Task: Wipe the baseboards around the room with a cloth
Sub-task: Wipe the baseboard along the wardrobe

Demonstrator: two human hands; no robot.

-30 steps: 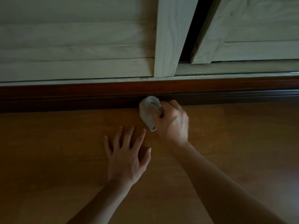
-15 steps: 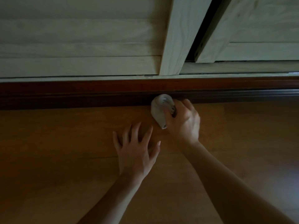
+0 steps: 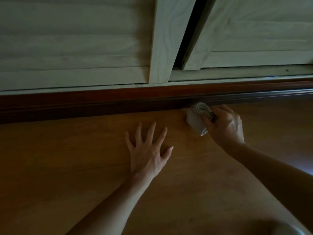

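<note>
The room is dim. The floor [image 3: 67, 175] is brown wood, and along its far edge runs a dark red-brown baseboard [image 3: 84, 106]. Above the baseboard stand pale wooden doors [image 3: 76, 39] with a black gap between them.

A person leans low over the floor. The left hand [image 3: 149, 153] lies flat on the wood with its fingers spread wide, near the baseboard but not touching it. I think it is there to hold the person up.

The right hand [image 3: 225, 126] has its fingers curled round a pale, rolled-up cloth [image 3: 194, 119]. The top end of the cloth touches the bottom of the baseboard, right where it meets the floor, below the gap in the doors. Something small and dark shows under the fingers, but I cannot tell what it is.

So this looks like the wiping step, part way along this wall. A long dark stretch lies on each side. For the next move, the cloth must press on the board and slide along it, and the flat hand may need to shift too.
</note>
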